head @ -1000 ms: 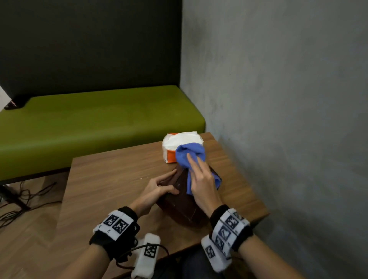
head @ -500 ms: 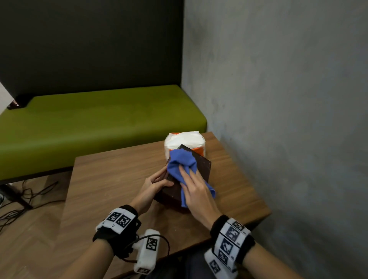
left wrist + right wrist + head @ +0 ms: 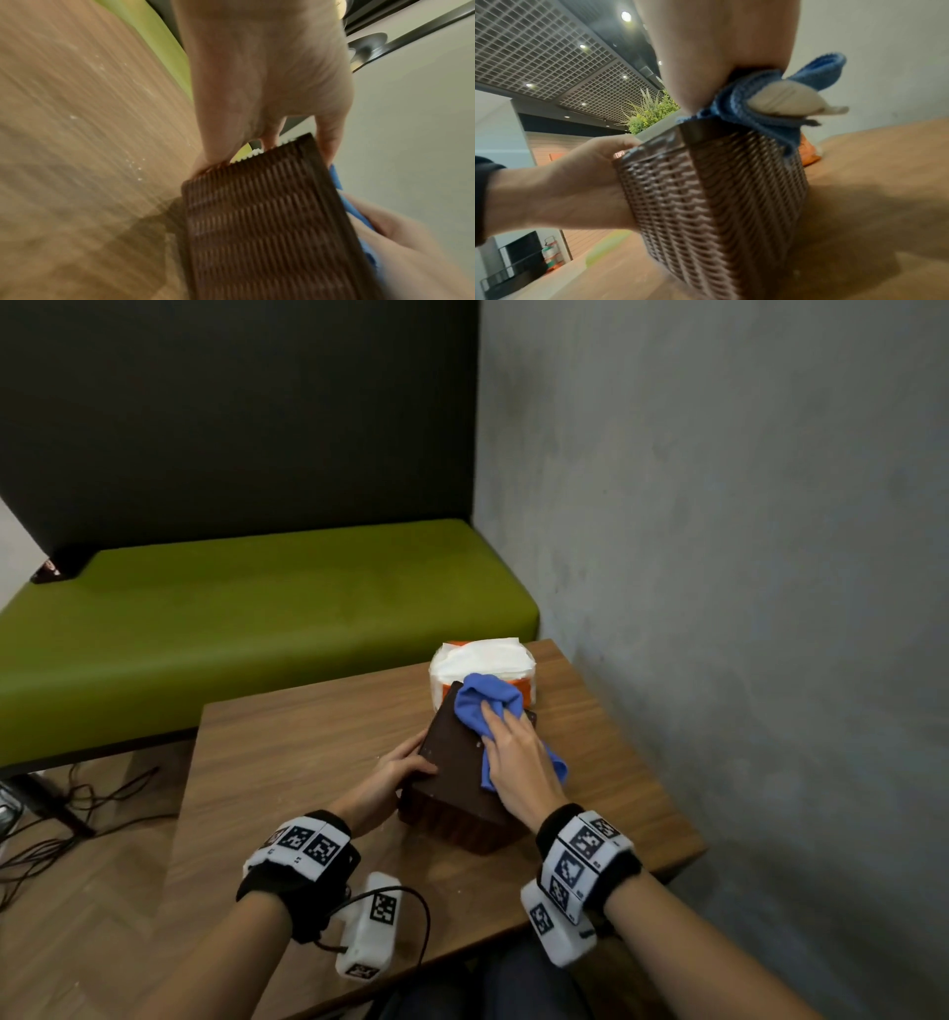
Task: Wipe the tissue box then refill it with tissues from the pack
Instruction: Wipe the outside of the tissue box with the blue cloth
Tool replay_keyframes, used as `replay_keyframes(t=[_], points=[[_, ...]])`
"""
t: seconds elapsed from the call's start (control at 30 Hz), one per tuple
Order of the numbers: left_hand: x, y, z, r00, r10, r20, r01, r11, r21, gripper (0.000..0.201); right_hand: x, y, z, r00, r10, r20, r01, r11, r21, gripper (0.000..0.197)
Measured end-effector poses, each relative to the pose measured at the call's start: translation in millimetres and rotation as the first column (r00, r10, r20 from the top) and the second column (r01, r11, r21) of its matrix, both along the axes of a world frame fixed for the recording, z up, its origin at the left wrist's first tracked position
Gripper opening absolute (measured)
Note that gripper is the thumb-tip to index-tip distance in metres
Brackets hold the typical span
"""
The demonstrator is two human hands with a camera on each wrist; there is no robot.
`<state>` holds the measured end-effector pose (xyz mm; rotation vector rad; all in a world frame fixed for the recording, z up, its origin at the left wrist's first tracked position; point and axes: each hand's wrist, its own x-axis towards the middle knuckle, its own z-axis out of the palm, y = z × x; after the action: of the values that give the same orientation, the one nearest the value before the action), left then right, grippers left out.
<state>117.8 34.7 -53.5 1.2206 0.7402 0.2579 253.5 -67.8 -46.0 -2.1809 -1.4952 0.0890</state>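
A dark brown woven tissue box [image 3: 452, 778] stands tilted on the wooden table [image 3: 287, 762], its smooth flat face turned up. My left hand [image 3: 398, 775] grips the box's left edge, thumb on the flat face; the woven side [image 3: 259, 219] fills the left wrist view. My right hand [image 3: 513, 762] lies flat with straight fingers on a blue cloth [image 3: 482, 706], pressing it against the box's upper face. The cloth [image 3: 752, 109] bunches over the box's top corner [image 3: 706, 182] in the right wrist view. Behind the box sits the white and orange tissue pack [image 3: 482, 662].
A grey wall [image 3: 744, 557] runs close along the table's right edge. A green bench [image 3: 231, 618] stands beyond the far edge. Cables [image 3: 61, 809] lie on the floor at the left. Bare tabletop lies left of the box.
The box has been tipped up further, its flat face now raised toward the pack. My right hand has slid the blue cloth up that face, away from me. The left hand keeps its grip.
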Motion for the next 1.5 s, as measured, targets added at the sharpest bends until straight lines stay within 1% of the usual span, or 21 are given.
replay_keyframes(t=[0.1, 0.27, 0.33, 0.4, 0.47, 0.5, 0.57, 0.6, 0.63, 0.7, 0.73, 0.8, 0.83, 0.9, 0.97, 1.07, 1.23, 1.3, 1.4, 1.47, 1.5], points=[[-0.9, -3.1, -4.6, 1.000, -0.015, -0.010, 0.016, 1.000, 0.026, 0.062, -3.9, 3.7, 0.5, 0.999, 0.038, -0.012, -0.039, 0.999, -0.013, 0.046], [-3.7, -9.9, -8.4, 0.999, 0.023, 0.031, -0.029, 0.975, 0.221, 0.046, -7.5, -16.1, 2.0, 0.957, 0.286, 0.037, -0.284, 0.957, -0.050, 0.043], [-1.6, -10.7, -7.0, 1.000, 0.011, 0.016, -0.015, 0.969, 0.247, 0.046, 7.7, -16.2, 1.1, 0.975, 0.218, 0.037, -0.216, 0.975, -0.053, 0.043], [1.3, -9.2, -5.3, 1.000, -0.021, 0.001, 0.021, 0.969, 0.245, 0.045, 17.2, -8.9, 1.0, 0.998, 0.053, 0.020, -0.052, 0.996, -0.077, 0.044], [4.1, -3.5, -4.7, 1.000, 0.001, -0.020, 0.006, 0.935, 0.356, 0.043, 8.9, -1.4, 1.8, 1.000, -0.015, 0.001, 0.016, 0.997, -0.080, 0.046], [4.9, -0.9, -4.2, 0.997, 0.059, -0.048, -0.028, 0.871, 0.490, 0.041, 1.6, 0.7, 0.9, 1.000, -0.015, -0.006, 0.014, 0.997, -0.072, 0.047], [4.7, -2.9, -1.5, 0.966, 0.231, -0.120, -0.056, 0.634, 0.771, 0.035, -10.1, -0.2, -1.8, 1.000, -0.015, -0.017, 0.014, 0.998, -0.059, 0.048], [3.5, -10.2, 0.7, 0.950, 0.278, -0.141, -0.026, 0.522, 0.853, 0.037, -12.0, -1.2, -2.7, 0.999, -0.026, -0.025, 0.024, 0.998, -0.054, 0.049], [3.4, -19.6, 0.8, 0.946, 0.272, -0.177, 0.035, 0.459, 0.888, 0.050, -11.4, -1.3, -3.1, 0.999, -0.040, -0.035, 0.038, 0.998, -0.046, 0.049], [2.8, -36.6, 0.9, 0.918, 0.161, -0.362, 0.244, 0.488, 0.838, 0.093, -10.2, -0.1, -3.6, 0.996, -0.069, -0.060, 0.067, 0.997, -0.025, 0.048], [3.2, -40.8, 0.1, 0.872, 0.105, -0.478, 0.367, 0.504, 0.782, 0.111, -9.6, 0.9, -4.4, 0.995, -0.076, -0.070, 0.076, 0.997, -0.012, 0.047], [2.4, -40.0, 0.8, 0.791, 0.057, -0.610, 0.519, 0.468, 0.716, 0.131, -8.3, 3.2, -6.6, 0.994, -0.074, -0.086, 0.077, 0.997, 0.025, 0.046], [1.9, -35.9, 0.6, 0.793, 0.056, -0.606, 0.525, 0.440, 0.728, 0.134, -6.7, 4.3, -7.7, 0.994, -0.069, -0.086, 0.073, 0.996, 0.041, 0.045], [0.4, -25.8, -3.9, 0.836, 0.050, -0.546, 0.482, 0.409, 0.775, 0.133, -7.7, 1.9, -8.5, 0.997, -0.039, -0.061, 0.042, 0.998, 0.045, 0.046], [-0.8, -14.8, -7.8, 0.875, 0.023, -0.483, 0.434, 0.402, 0.806, 0.126, -13.8, -6.4, -11.3, 0.999, 0.054, -0.005, -0.054, 0.998, 0.036, 0.050], [-2.9, -5.7, -9.4, 0.894, -0.025, -0.448, 0.423, 0.379, 0.823, 0.122, -15.5, -25.1, -14.0, 0.984, 0.176, 0.026, -0.177, 0.984, 0.034, 0.050], [4.2, -3.3, -7.5, 0.883, -0.001, -0.469, 0.434, 0.379, 0.817, 0.128, 16.8, -5.1, -14.2, 0.998, -0.062, -0.025, 0.063, 0.997, 0.034, 0.046], [5.7, -1.2, -5.2, 0.887, -0.009, -0.461, 0.428, 0.388, 0.816, 0.126, -3.2, -0.6, -13.5, 1.000, 0.000, -0.015, 0.001, 1.000, 0.023, 0.047], [3.0, -0.4, -5.7, 0.907, -0.021, -0.422, 0.395, 0.396, 0.829, 0.119, -29.3, -17.5, -13.7, 0.980, 0.195, 0.050, -0.197, 0.980, 0.041, 0.051], [2.4, -1.9, -6.3, 0.905, -0.021, -0.424, 0.396, 0.399, 0.827, 0.121, -13.0, -22.3, -12.3, 0.971, 0.217, 0.103, -0.221, 0.974, 0.038, 0.052], [3.8, -2.6, -6.6, 0.903, -0.012, -0.430, 0.399, 0.396, 0.827, 0.124, -1.0, -20.4, -13.4, 0.978, 0.177, 0.114, -0.182, 0.983, 0.037, 0.052]])
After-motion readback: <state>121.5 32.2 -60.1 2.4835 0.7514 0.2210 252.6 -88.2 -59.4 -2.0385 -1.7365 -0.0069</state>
